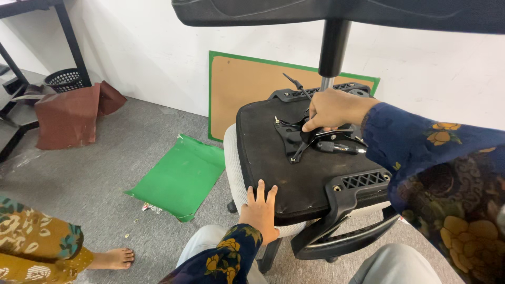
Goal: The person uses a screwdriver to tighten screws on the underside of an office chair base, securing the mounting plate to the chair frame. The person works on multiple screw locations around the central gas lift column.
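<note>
Two hands of mine are on the upturned chair seat [294,173]. My left hand [259,211] lies flat on its near edge, fingers [261,190] spread, right of the green sheet [181,176] on the floor. My right hand [334,109] pinches the black metal bracket [307,138] at the seat's middle.

Bright, even indoor light, soft and diffuse from above. Faint shadow under the left hand [260,213] on the seat underside [284,168]. Mild sheen on metal just below the right hand [332,109]. Sharp focus throughout; slight wide-angle stretch toward frame edges.
</note>
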